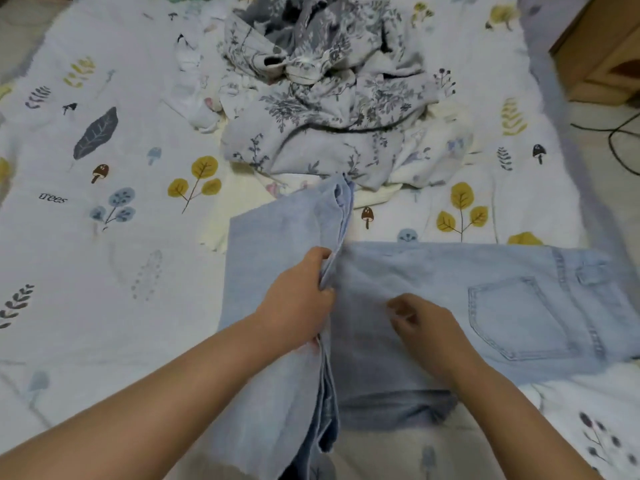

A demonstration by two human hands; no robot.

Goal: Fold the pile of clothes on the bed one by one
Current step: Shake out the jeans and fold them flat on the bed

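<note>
both forearms reach in from the near edge over the jeans [433, 289]. the left hand [298, 299] has its fingers curled round a raised fold of denim, thumb on top, gripping it at the middle of the garment. the right hand [422, 323] hovers just right of it, low over the flat denim, fingers loosely curled and holding nothing; whether they touch the cloth i cannot tell. one pair of pale blue jeans lies near on the bed [104, 271], back pocket to the right. one pile [322, 98] of grey floral and white clothes sits far, at centre.
</note>
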